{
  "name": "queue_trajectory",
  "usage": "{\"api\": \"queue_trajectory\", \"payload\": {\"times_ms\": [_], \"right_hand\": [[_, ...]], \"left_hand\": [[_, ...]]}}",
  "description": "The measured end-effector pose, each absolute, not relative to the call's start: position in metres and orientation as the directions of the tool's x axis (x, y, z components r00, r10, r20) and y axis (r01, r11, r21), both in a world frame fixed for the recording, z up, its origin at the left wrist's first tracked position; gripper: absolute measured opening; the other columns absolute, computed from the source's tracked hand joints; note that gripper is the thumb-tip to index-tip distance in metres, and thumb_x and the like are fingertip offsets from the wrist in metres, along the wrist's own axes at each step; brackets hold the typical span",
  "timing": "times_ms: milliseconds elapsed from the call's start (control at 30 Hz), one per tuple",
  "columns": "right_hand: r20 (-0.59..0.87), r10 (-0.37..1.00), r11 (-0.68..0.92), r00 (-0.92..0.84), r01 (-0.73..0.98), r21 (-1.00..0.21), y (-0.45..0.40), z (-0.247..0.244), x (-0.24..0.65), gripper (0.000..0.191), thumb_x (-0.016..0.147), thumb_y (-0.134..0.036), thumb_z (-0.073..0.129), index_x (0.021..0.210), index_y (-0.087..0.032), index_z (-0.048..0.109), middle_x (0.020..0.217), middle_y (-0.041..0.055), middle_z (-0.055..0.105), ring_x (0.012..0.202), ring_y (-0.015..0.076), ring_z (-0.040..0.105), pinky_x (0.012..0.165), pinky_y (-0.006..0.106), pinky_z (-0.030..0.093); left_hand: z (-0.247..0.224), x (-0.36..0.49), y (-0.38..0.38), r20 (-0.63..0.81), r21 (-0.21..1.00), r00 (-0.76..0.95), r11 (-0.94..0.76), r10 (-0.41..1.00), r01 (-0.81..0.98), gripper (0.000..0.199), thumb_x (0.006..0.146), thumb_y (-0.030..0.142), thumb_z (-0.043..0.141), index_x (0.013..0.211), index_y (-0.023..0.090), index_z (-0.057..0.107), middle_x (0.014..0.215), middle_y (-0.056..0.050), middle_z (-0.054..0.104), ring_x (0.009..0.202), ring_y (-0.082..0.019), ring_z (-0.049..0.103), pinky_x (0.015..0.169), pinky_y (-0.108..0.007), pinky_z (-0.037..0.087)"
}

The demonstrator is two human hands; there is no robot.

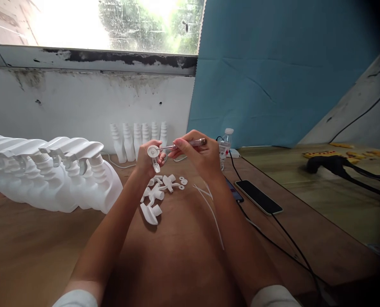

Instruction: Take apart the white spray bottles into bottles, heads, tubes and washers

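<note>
My left hand (146, 159) is closed around a white plastic part (153, 152) with a round, cup-like face and a short curved piece hanging below it. In my right hand (201, 153) is a screwdriver (197, 142) with a clear reddish handle, gripped between thumb and fingers. Its thin shaft points left and meets the right side of the white part; the exact contact of the tip is too small to tell. Below the hands, a loose pile of white plastic pieces (156, 194) lies on the brown table (174, 264), with several small white rings (183, 181) beside it.
White spray bottles (78, 183) stand in a row at the left. Several ribbed white pieces (128, 143) stand against the wall. Thin white tubes (214, 213), a dark-screened phone (258, 196), another phone (235, 192), black cables and a clear bottle (225, 145) are on the right.
</note>
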State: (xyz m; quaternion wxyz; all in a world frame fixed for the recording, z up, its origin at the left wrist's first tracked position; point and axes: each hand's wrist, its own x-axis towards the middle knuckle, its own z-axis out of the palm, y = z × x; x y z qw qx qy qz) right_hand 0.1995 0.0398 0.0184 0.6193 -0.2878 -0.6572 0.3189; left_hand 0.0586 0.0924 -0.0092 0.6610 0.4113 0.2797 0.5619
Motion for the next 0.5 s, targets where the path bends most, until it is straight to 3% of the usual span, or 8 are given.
{"api": "queue_trajectory", "payload": {"times_ms": [133,267,400,500], "right_hand": [[0.540,0.836,0.528,-0.096,-0.125,-0.840,0.057,0.017,0.214,0.026,0.077,-0.042,0.068,0.068,-0.019,0.061,0.061,0.0004,0.065,0.054,0.0148,0.066,0.056,0.029,0.057],[0.468,0.871,0.433,-0.147,-0.218,-0.875,0.071,0.014,0.228,0.023,0.076,-0.038,0.066,0.067,-0.017,0.062,0.057,0.0012,0.065,0.046,0.0146,0.063,0.048,0.027,0.054],[0.401,0.904,0.384,-0.149,-0.133,-0.914,0.075,0.012,0.235,0.021,0.076,-0.032,0.064,0.064,-0.016,0.062,0.055,0.0029,0.066,0.042,0.0155,0.062,0.043,0.026,0.051],[0.364,0.920,0.374,-0.149,0.047,-0.926,0.077,0.010,0.239,0.020,0.076,-0.029,0.063,0.061,-0.015,0.059,0.051,0.0024,0.063,0.038,0.0155,0.060,0.038,0.025,0.048]], "left_hand": [[-0.011,0.064,0.089,0.039,0.923,0.320,0.088,0.947,-0.375,0.026,0.064,0.032,0.058,0.049,0.018,0.041,0.040,0.004,0.037,0.030,-0.006,0.033,0.030,-0.019,0.020],[-0.016,0.070,0.087,0.027,0.974,0.303,0.043,0.952,-0.223,0.023,0.065,0.034,0.058,0.053,0.017,0.048,0.045,0.001,0.044,0.031,-0.009,0.037,0.031,-0.022,0.023],[-0.025,0.077,0.091,0.105,0.994,0.123,-0.102,0.987,-0.028,0.026,0.067,0.035,0.065,0.056,0.018,0.049,0.046,0.003,0.043,0.036,-0.010,0.039,0.035,-0.022,0.028],[-0.035,0.081,0.098,0.212,0.968,-0.017,-0.207,0.977,0.140,0.027,0.066,0.038,0.071,0.061,0.019,0.052,0.051,0.002,0.046,0.046,-0.013,0.046,0.044,-0.023,0.034]]}}
